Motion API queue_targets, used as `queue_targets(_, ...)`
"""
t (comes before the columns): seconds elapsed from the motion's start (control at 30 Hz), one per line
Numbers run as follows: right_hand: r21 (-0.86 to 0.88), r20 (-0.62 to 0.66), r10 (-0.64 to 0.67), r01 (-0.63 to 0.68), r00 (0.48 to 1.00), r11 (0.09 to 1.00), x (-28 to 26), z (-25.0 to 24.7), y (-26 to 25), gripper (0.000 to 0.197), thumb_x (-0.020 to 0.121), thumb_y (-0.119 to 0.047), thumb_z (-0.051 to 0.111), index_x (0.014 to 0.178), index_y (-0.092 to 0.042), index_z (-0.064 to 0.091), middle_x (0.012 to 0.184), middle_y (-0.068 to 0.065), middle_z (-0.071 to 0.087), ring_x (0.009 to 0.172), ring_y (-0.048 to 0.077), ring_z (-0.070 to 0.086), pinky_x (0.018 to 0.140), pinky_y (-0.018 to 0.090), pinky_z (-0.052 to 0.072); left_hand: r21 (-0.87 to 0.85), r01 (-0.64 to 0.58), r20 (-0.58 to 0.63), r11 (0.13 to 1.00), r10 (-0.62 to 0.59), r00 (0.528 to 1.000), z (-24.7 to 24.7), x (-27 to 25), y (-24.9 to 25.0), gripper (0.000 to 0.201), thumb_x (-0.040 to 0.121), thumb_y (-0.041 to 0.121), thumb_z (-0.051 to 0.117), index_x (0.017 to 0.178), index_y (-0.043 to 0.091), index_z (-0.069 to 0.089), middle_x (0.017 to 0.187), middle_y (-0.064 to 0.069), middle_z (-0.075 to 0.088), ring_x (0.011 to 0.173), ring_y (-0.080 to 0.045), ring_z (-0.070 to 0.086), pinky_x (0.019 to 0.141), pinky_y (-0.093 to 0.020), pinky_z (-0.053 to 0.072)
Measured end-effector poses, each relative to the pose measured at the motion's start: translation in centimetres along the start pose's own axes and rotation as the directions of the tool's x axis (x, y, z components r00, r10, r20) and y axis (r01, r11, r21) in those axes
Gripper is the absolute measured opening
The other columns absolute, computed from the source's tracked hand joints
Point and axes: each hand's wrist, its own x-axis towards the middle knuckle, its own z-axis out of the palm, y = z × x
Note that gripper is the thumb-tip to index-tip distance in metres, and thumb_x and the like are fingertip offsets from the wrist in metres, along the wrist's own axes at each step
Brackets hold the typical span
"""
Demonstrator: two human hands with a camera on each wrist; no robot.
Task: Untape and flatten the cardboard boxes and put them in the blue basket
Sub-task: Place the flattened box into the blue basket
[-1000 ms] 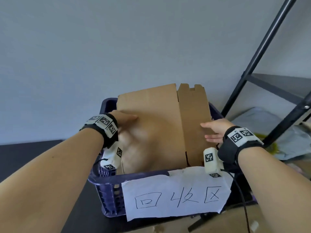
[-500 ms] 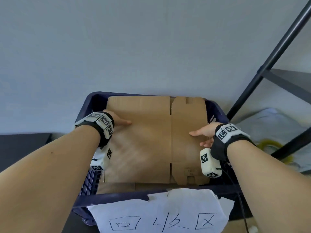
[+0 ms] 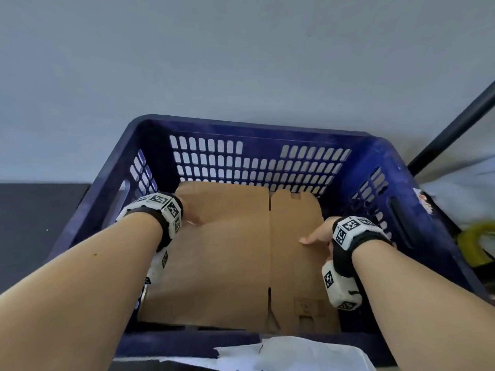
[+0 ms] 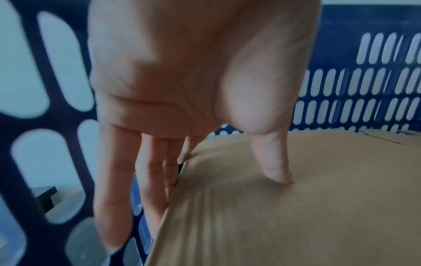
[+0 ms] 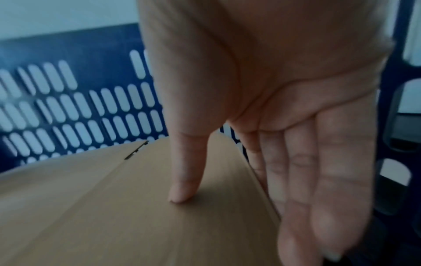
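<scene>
Flattened cardboard box (image 3: pixel 230 253): lying flat low inside the blue basket (image 3: pixel 257 129), spanning from one grip to the other; centre crease and slots running away from the wrists; far edge close under the slotted far wall.

Left hand (image 4: pixel 182 75): pinching the box's left edge; thumb (image 4: pixel 273 162) pressed on the top face, fingers (image 4: pixel 114 180) running down past the edge on the outer side, between cardboard and the basket's left wall. Fingertips hidden below the edge, so contact underneath cannot be confirmed.

Right hand (image 5: pixel 284 90): mirror grasp on the right edge; thumb (image 5: pixel 187 172) on top, fingers (image 5: pixel 318 189) dropping beside the edge toward the basket's right wall.

Step in hand, as judged: setting the sheet down on the basket floor and letting go.

Doing it well: keep both edges level so neither corner catches the slotted walls; lower until the cardboard bears on the floor before lifting the thumbs; slide fingers straight up along the walls rather than outward, little room showing on either side; press once on the crease if the panel springs up.

Risk: near edge riding up against the front wall, leaving the sheet tilted.

Beyond the grips: white paper label (image 3: pixel 289 354) on the basket's near rim; dark counter (image 3: pixel 40 210) left of the left wrist; black metal frame (image 3: pixel 455 129) and a yellow tape roll (image 3: pixel 471 236) right of the right wrist.
</scene>
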Motion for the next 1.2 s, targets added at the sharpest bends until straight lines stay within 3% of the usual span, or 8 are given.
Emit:
queue_targets(0.13, -0.223, -0.176, -0.102, 0.061, 0.979, 0.973, 1.3, -0.1, -0.6, 0.096, 0.073, -0.048, 0.075, 0.146, -0.01, 0.025, 0.139, 0.011, 0.047, 0.123, 0.028, 0.05, 0.095, 0.034, 0.045, -0.018, -0.029, -0.033, 0.999, 0.028, 0.999, 1.7, 1.2, 0.4, 0.078, 0.088, 0.046, 0.058, 0.146, 0.007, 0.022, 0.139, -0.011, 0.041, 0.128, -0.024, 0.041, 0.107, -0.032, 0.034)
queue_targets(0.3, -0.428, -0.111, -0.426, 0.343, 0.898, 0.836, 2.5, 1.4, -3.9, 0.111, 0.065, -0.052, 0.079, 0.149, -0.033, 0.009, 0.151, 0.01, 0.028, 0.133, 0.032, 0.038, 0.104, 0.044, 0.041, -0.004, -0.244, -0.193, 0.97, 0.239, 0.952, 1.0, 2.7, 1.0, 0.112, 0.064, 0.051, 0.08, 0.149, 0.021, 0.015, 0.149, -0.009, 0.026, 0.138, -0.03, 0.027, 0.11, -0.047, 0.034)
queue_targets(0.43, -0.59, 0.032, -0.39, 0.332, 0.92, 0.736, 2.9, 3.0, -6.5, 0.126, 0.061, -0.061, 0.077, 0.15, -0.033, -0.007, 0.155, 0.015, 0.011, 0.14, 0.04, 0.019, 0.106, 0.054, 0.035, 0.151, -0.326, -0.108, 0.933, 0.344, 0.933, 0.7, 3.2, 2.8, 0.125, 0.05, 0.058, 0.084, 0.148, 0.034, 0.011, 0.146, -0.01, 0.025, 0.136, -0.032, 0.027, 0.106, -0.054, 0.035)
queue_targets(0.6, -0.658, 0.005, -0.302, 0.231, 0.953, 0.716, 3.6, 5.1, -8.2, 0.144, 0.053, -0.062, 0.081, 0.147, -0.026, -0.021, 0.154, 0.022, 0.002, 0.136, 0.047, 0.022, 0.098, 0.059, 0.042, 0.341, -0.268, -0.147, 0.901, 0.332, 0.932, 1.5, 3.4, 4.5, 0.127, 0.046, 0.058, 0.085, 0.147, 0.022, 0.016, 0.146, -0.009, 0.019, 0.137, -0.032, 0.023, 0.095, -0.048, 0.046)
queue_targets(0.77, -0.655, 0.016, -0.261, 0.207, 0.965, 0.727, 3.5, 5.0, -9.0, 0.144, 0.057, -0.055, 0.083, 0.147, -0.022, -0.024, 0.155, 0.023, -0.005, 0.137, 0.048, 0.022, 0.097, 0.058, 0.044, 0.355, -0.317, -0.084, 0.88, 0.368, 0.926, 1.1, 3.7, 5.3, 0.112, 0.049, 0.051, 0.088, 0.136, 0.019, 0.025, 0.136, -0.004, 0.041, 0.118, -0.027, 0.052, 0.067, -0.038, 0.045)
queue_targets(0.93, -0.593, 0.01, -0.216, 0.18, 0.976, 0.785, 3.8, 5.5, -9.3, 0.137, 0.065, -0.049, 0.082, 0.146, -0.024, -0.026, 0.154, 0.024, -0.015, 0.139, 0.053, 0.006, 0.101, 0.065, 0.035, 0.203, -0.376, -0.02, 0.904, 0.387, 0.922, 2.0, 5.3, 4.5, 0.133, 0.041, 0.051, 0.09, 0.143, 0.029, 0.007, 0.144, -0.007, 0.032, 0.118, -0.03, 0.053, 0.086, -0.046, 0.053)
queue_targets(1.03, -0.542, -0.003, -0.19, 0.158, 0.982, 0.825, 4.1, 6.0, -9.8, 0.134, 0.068, -0.045, 0.081, 0.146, -0.025, -0.027, 0.153, 0.024, -0.021, 0.138, 0.055, -0.001, 0.099, 0.067, 0.032, 0.203, -0.388, -0.003, 0.899, 0.396, 0.918, 2.4, 5.6, 4.4, 0.149, 0.041, 0.051, 0.09, 0.143, 0.042, -0.019, 0.152, -0.007, 0.018, 0.124, -0.031, 0.048, 0.086, -0.048, 0.054)
queue_targets(1.2, -0.526, -0.017, -0.192, 0.155, 0.981, 0.836, 4.5, 6.4, -9.8, 0.129, 0.072, -0.042, 0.079, 0.146, -0.027, -0.026, 0.153, 0.023, -0.024, 0.138, 0.054, -0.001, 0.096, 0.065, 0.036, 0.175, -0.357, 0.04, 0.918, 0.355, 0.934, 2.7, 6.2, 5.1, 0.155, 0.04, 0.046, 0.092, 0.141, 0.043, -0.025, 0.152, -0.007, 0.01, 0.126, -0.035, 0.045, 0.084, -0.05, 0.054)
